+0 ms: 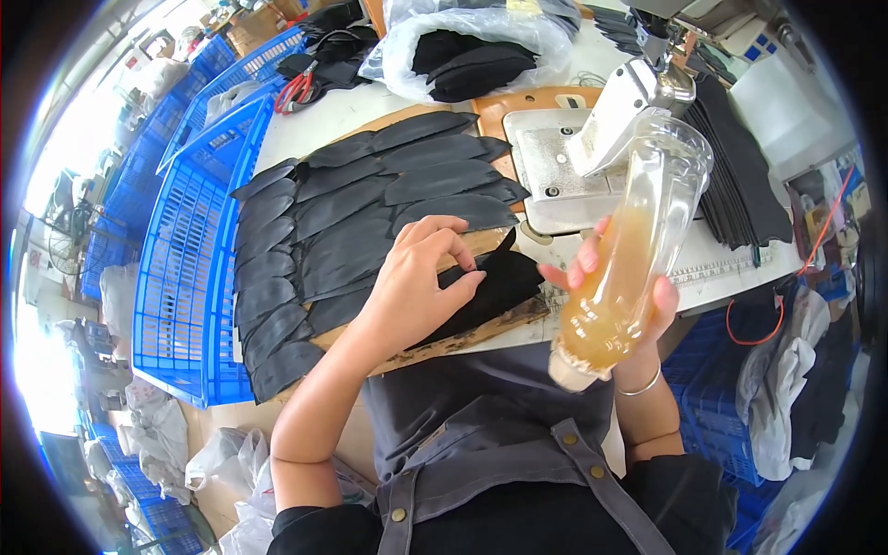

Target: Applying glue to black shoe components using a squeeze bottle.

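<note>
My right hand (638,310) grips a clear plastic bottle (629,250) partly filled with a cloudy amber liquid. The bottle is tipped with its pale cap pointing down toward me. At the near edge of a wooden board, my left hand (427,276) is closed, thumb and forefinger pinched at a black leaf-shaped piece (499,282). Part of that piece is hidden under the fingers. Overlapping rows of similar black pieces (342,250) cover most of the board (444,344).
A blue plastic crate (194,268) stands left of the board. Behind the board are a sewing machine (620,120), red-handled scissors (296,90) and a plastic bag (398,55) of black pieces. Stacked black material (740,166) lies at the right.
</note>
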